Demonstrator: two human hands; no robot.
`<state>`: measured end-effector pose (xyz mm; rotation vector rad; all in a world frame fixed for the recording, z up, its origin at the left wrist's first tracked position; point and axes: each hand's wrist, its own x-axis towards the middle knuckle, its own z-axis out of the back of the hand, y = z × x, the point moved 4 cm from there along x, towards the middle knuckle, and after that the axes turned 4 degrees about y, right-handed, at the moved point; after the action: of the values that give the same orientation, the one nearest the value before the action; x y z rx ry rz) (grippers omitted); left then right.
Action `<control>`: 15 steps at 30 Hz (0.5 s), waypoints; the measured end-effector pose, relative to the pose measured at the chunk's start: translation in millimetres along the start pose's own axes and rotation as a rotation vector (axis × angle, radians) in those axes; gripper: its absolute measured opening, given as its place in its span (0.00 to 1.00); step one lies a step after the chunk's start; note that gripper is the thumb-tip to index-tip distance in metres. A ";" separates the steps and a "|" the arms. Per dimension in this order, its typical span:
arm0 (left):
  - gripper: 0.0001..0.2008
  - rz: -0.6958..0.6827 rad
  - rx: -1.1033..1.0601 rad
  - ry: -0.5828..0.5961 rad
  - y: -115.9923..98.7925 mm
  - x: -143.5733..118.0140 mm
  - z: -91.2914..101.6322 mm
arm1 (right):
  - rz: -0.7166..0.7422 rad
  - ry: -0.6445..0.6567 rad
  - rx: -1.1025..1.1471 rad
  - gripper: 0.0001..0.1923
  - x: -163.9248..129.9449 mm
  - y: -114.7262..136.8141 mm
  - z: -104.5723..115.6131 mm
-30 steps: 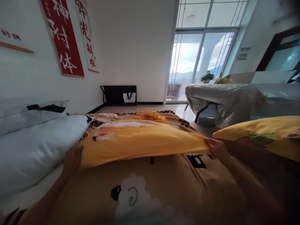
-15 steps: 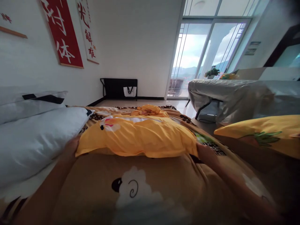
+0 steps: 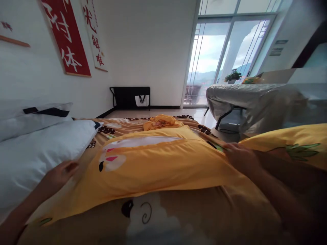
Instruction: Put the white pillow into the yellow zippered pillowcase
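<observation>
A yellow pillow (image 3: 158, 166) lies across the bed, with a white and pink animal print at its left end and a strip of white showing along its far side. Just above its left edge is my left hand (image 3: 61, 173), slightly blurred, its fingers loosely curled with a gap and no cloth visible in them. My right hand (image 3: 241, 156) is at the pillow's far right edge, with its fingers closed on the yellow cloth. The fingertips there are partly hidden.
White pillows (image 3: 48, 149) lie on the left. Behind the yellow pillow sits a crumpled orange-yellow cloth (image 3: 163, 121) on the sheep-print blanket (image 3: 143, 214). Another yellow pillow (image 3: 293, 139) is at the right, near a plastic-covered table (image 3: 240, 92).
The yellow pillow has spread toward me and down to the left, showing more of its print. My left hand has come away from its edge; my right hand has moved up and right.
</observation>
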<state>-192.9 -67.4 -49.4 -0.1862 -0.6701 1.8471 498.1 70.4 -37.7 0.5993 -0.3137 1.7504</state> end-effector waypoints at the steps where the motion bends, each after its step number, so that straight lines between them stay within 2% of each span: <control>1: 0.25 -0.094 -0.060 -0.028 -20.7 8.2 0.0 | 0.089 -0.016 0.049 0.19 18.1 36.9 3.0; 2: 0.25 -0.187 -0.107 -0.024 -41.0 16.0 -5.1 | 0.206 0.031 0.126 0.19 34.4 75.7 1.8; 4: 0.28 -0.318 -0.151 0.105 -72.5 28.5 -29.1 | 0.353 0.163 0.254 0.19 58.2 143.1 -8.0; 6: 0.29 -0.333 -0.123 0.151 -83.9 36.5 -54.7 | 0.369 0.241 0.275 0.18 69.9 184.6 -22.4; 7: 0.29 -0.325 -0.096 0.144 -83.9 38.9 -64.6 | 0.368 0.245 0.255 0.18 71.7 195.7 -29.0; 9: 0.27 -0.311 -0.028 0.099 -80.5 41.2 -73.8 | 0.358 0.245 0.164 0.21 70.5 202.7 -38.1; 11: 0.25 -0.317 0.048 0.080 -84.6 41.6 -67.9 | 0.364 0.284 0.049 0.26 68.9 197.9 -37.1; 13: 0.22 -0.332 0.129 0.066 -103.8 43.2 -45.9 | 0.381 0.366 -0.066 0.30 72.8 188.7 -23.3; 15: 0.24 -0.326 0.201 -0.020 -135.6 47.7 -9.9 | 0.369 0.383 -0.160 0.31 84.7 178.6 3.4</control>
<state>-96.0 10.8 23.2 0.0706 -0.4914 1.5898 313.4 90.8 29.6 0.0835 -0.3040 2.1233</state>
